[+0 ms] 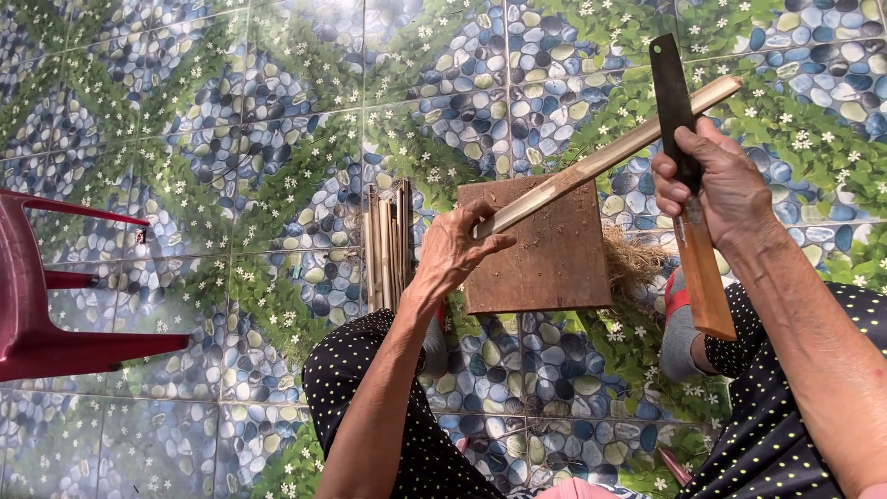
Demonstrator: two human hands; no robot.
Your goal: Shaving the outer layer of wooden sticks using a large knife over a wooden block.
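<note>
— So, nearest to us we see our knees in black cloth with pale dots, spread apart over the tiled floor (185, 166) printed with blue pebbles and green leaves.

— Right, and between the knees lies a brown wooden board (545, 249), flat on the floor, with a tuft of dry fibres (633, 263) at its right edge.

— Above the board, our left hand (453, 254) is closed around the near end of a long pale bamboo strip (610, 157); the fingers curl over it.

— We see the strip slanting up to the far right, off the board. Our right hand (716, 180) grips a knife (688, 185) with a dark blade and a wooden handle, fist shut where blade meets handle, the blade crossing the strip near its far end.

— Whether the edge bites into the strip, we cannot tell.

— Left of the board, a bundle of thin cut sticks (388, 245) lies on the floor, and at the far left edge stands a red plastic chair (37, 305).
</note>
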